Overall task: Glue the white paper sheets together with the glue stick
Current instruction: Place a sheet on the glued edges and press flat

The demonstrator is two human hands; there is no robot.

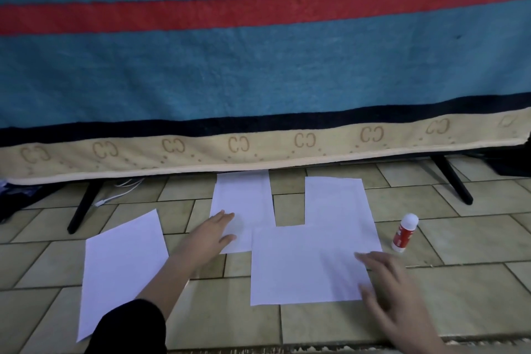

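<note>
- Four white paper sheets lie on the tiled floor: a loose sheet at the left, a far sheet, a right sheet, and a front sheet overlapping the last two.
- The left hand rests flat on the far sheet, fingers straight.
- The right hand, blurred, lies on the front sheet's right edge, fingers spread, holding nothing.
- The glue stick stands capped just beside the right sheet.
- A striped blanket hangs behind.
</note>
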